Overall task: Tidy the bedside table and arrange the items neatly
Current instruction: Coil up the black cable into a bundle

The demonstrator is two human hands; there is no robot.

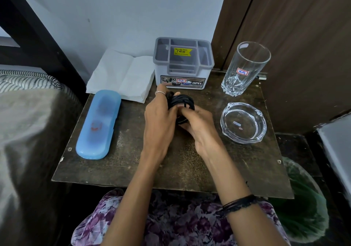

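- The step in hand looks like bundling the black cable (181, 103) — both hands are closed on its coil, held just above the middle of the bedside table (171, 169).
- The left hand (159, 116) wraps the coil's left side; the right hand (199, 126) pinches it from below and to the right, fingers curled over the loops.
- Next move, by my guess: secure the loose end, then set the coil down — perhaps into the grey organiser (183, 63) just beyond the hands.
- The ashtray (244, 122) and glass (245, 69) lie right of the grip; the blue case (98, 124) and folded tissue (121, 76) left.
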